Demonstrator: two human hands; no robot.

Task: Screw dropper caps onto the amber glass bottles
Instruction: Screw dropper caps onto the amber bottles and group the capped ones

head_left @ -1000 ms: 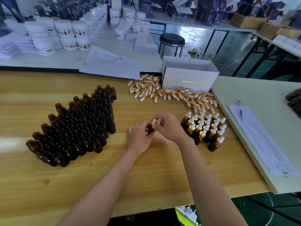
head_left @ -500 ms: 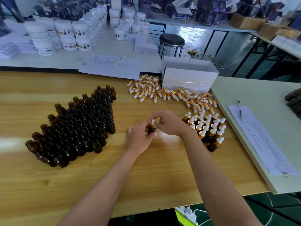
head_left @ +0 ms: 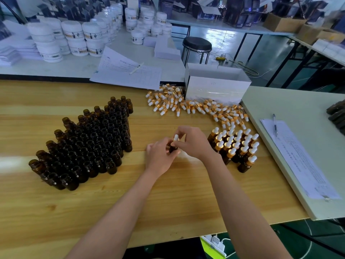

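Head view: at the middle of the table (head_left: 130, 212), the left hand (head_left: 160, 156) curled round an amber bottle (head_left: 172, 148) while the right hand (head_left: 194, 143) pinched the dropper cap (head_left: 176, 137) on its neck. Open bottles (head_left: 89, 146) stood at nine o'clock, capped bottles (head_left: 237, 146) at three.

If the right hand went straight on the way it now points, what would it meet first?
The right hand, pinching a dropper cap, points forward and left. Beyond bare wooden table, it would probably meet the left end of the loose dropper caps pile, though depth is unclear.
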